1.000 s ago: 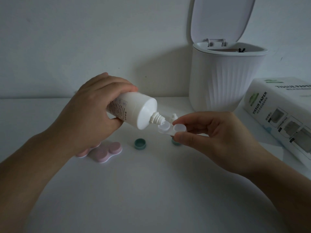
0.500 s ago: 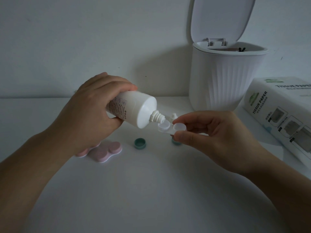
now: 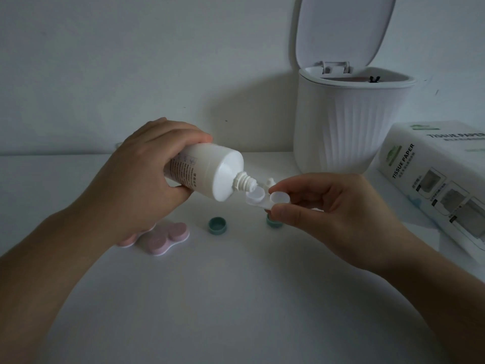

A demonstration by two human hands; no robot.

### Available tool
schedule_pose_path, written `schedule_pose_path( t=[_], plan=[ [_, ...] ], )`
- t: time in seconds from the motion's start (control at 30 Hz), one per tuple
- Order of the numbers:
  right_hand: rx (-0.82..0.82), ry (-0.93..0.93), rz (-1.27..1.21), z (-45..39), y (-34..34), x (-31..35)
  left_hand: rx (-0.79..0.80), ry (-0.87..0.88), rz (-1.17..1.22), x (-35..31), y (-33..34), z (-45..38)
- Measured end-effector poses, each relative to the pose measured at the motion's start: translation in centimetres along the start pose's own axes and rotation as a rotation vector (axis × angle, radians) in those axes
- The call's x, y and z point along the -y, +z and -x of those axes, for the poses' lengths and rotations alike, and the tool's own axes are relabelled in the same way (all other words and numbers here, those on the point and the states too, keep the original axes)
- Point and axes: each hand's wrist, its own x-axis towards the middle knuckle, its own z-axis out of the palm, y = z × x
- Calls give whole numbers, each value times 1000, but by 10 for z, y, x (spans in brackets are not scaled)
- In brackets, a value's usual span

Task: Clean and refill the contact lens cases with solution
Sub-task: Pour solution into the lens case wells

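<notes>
Lens case (image 3: 265, 199), white, uncapped: pinched by right hand (image 3: 333, 214); solution bottle (image 3: 207, 172), gripped by left hand (image 3: 141, 179), tipped over its left well.

white table (image 3: 236, 298), pink case (image 3: 164, 239), green cap (image 3: 217, 225), bin (image 3: 349, 127)

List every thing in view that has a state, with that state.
solution bottle: uncapped, tipped, nozzle over a well
white lens case: open, held above the table
left hand: grips the bottle
right hand: pinches the case
green caps: off, on the table
pink lens case: capped
bin: lid up
</notes>
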Motion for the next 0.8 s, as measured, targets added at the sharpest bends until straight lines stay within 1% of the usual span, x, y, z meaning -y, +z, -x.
schedule_pose_path(
  t=[0.2, 0.33, 0.5, 0.6, 0.7, 0.8],
  plan=[
    [7, -1, -41, 0, -1, -3, -63, -121, 127, -2, 3, 4],
    [28, 30, -116, -1, -2, -6, -72, -202, 206, -1, 5, 4],
    [76, 52, -153, -3, -2, -10, -74, -232, 268, 2, 6, 6],
    [91, 24, -104, -2, -3, -9, -87, -228, 297, 4, 6, 7],
    [109, -11, 17, -1, -5, -8, -99, -231, 333, 7, 8, 7],
    [102, 27, 85, 1, -4, -8, -109, -244, 379, 7, 8, 8]
  ],
)
